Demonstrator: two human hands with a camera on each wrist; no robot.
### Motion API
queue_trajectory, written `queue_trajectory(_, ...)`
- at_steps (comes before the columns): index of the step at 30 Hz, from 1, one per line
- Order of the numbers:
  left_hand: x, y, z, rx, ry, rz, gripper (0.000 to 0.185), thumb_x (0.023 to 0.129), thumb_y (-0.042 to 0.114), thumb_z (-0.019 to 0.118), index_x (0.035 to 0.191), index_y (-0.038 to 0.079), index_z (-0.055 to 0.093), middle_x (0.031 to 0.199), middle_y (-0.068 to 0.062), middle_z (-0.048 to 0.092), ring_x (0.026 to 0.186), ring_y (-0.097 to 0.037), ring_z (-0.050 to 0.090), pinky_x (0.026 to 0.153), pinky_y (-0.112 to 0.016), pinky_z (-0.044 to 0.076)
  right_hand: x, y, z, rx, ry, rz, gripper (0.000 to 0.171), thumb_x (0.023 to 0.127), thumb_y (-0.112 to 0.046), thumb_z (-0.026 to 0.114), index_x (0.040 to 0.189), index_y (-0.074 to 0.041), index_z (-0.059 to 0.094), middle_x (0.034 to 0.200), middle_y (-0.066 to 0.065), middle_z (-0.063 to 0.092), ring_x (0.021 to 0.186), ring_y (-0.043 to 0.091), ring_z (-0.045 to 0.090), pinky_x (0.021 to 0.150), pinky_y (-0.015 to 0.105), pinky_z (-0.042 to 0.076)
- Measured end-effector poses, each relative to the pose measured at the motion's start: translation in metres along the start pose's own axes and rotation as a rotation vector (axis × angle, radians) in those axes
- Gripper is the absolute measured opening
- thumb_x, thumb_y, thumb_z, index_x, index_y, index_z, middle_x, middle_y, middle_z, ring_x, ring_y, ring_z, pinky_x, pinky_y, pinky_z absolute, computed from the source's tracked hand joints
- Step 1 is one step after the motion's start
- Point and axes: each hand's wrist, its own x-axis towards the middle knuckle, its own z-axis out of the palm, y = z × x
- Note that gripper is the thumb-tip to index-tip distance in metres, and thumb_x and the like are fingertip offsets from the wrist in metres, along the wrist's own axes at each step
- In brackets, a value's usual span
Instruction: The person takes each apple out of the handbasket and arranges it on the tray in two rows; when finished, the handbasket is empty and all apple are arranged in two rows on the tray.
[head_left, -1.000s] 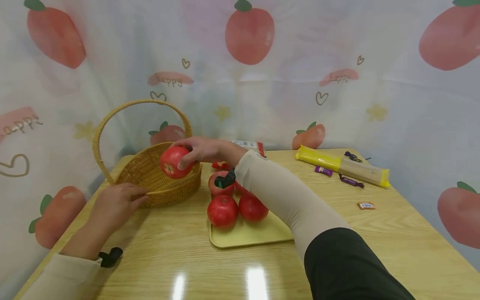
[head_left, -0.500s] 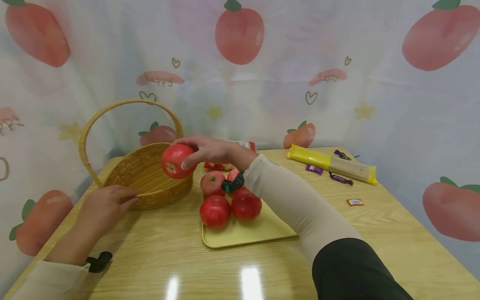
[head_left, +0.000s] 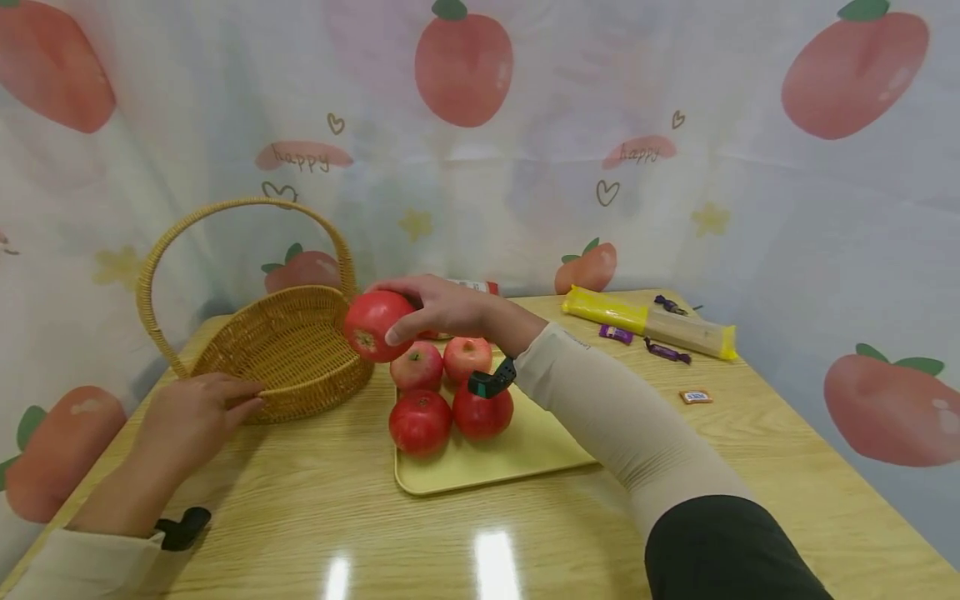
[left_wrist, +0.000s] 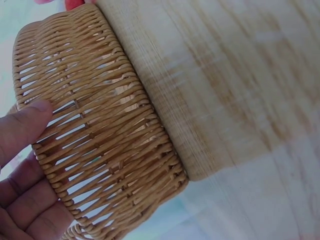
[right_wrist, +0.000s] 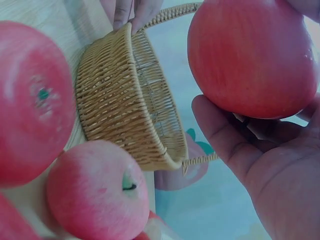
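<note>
My right hand (head_left: pixel 453 307) grips a red tomato (head_left: pixel 369 317), its pale blossom scar facing me, just beyond the right rim of a wicker basket (head_left: pixel 318 402). Thumb and fingers wrap the fruit's side in the right wrist view. My left hand (head_left: pixel 183 417) pinches the basket's near rim, thumb outside and fingers behind the weave in the left wrist view. The basket's visible inside holds nothing. On a yellow tray (head_left: pixel 540 446) lie two tomatoes in front, one a red tomato (head_left: pixel 420 423), and two apples behind, one a pink apple (head_left: pixel 416 367).
Behind the right hand stands a partly hidden red-and-white packet (head_left: pixel 480 287). At the back right lie a long yellow-ended package (head_left: pixel 648 321), purple-wrapped candies (head_left: pixel 666 352) and an orange-wrapped candy (head_left: pixel 696 397). A printed curtain (head_left: pixel 525 192) hangs behind the wooden table (head_left: pixel 300 517).
The head view has turned right. The held tomato has moved rightward from over the basket's inside to past its right rim, toward the tray. The left hand stays on the rim.
</note>
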Motion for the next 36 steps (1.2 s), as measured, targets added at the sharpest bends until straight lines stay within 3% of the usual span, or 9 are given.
queue_trajectory(6, 0.000, 0.001, 0.001, -0.001, 0.007, 0.015, 0.024, 0.078, 0.016, 0.088, 0.100, 0.008, 0.083, 0.089, -0.010, 0.078, 0.081, -0.034, 0.073, 0.069, -0.055, 0.057, -0.024, 0.005, -0.003, 0.005, 0.049, 0.034, 0.057, 0.089, -0.026, 0.075, 0.142, -0.019, 0.056, 0.133, 0.006, 0.060, 0.120, 0.027, 0.061, 0.096, 0.043, 0.058)
queue_trajectory(13, -0.002, 0.000, 0.002, 0.003, 0.000, 0.010, 0.024, 0.078, 0.016, 0.088, 0.100, 0.008, 0.083, 0.088, -0.011, 0.078, 0.078, -0.034, 0.072, 0.066, -0.053, 0.056, -0.049, 0.010, -0.009, -0.108, 0.095, 0.060, 0.056, 0.088, -0.029, 0.076, 0.140, -0.023, 0.057, 0.133, 0.002, 0.060, 0.120, 0.025, 0.061, 0.097, 0.041, 0.057)
queue_trajectory(22, 0.002, -0.003, 0.000, 0.016, 0.008, 0.033, 0.023, 0.075, 0.017, 0.090, 0.096, 0.008, 0.084, 0.084, -0.009, 0.077, 0.075, -0.032, 0.072, 0.064, -0.052, 0.056, -0.086, 0.013, -0.018, -0.075, 0.186, 0.163, 0.068, 0.086, -0.029, 0.078, 0.147, -0.018, 0.051, 0.134, 0.005, 0.060, 0.120, 0.026, 0.061, 0.096, 0.041, 0.058)
queue_trajectory(36, 0.002, -0.001, -0.001, 0.012, -0.035, 0.009, 0.023, 0.079, 0.018, 0.088, 0.100, 0.008, 0.083, 0.089, -0.012, 0.077, 0.079, -0.035, 0.072, 0.066, -0.054, 0.056, -0.125, 0.028, -0.026, -0.087, 0.227, 0.188, 0.069, 0.086, -0.028, 0.080, 0.147, -0.018, 0.051, 0.132, 0.005, 0.065, 0.119, 0.027, 0.063, 0.096, 0.042, 0.058)
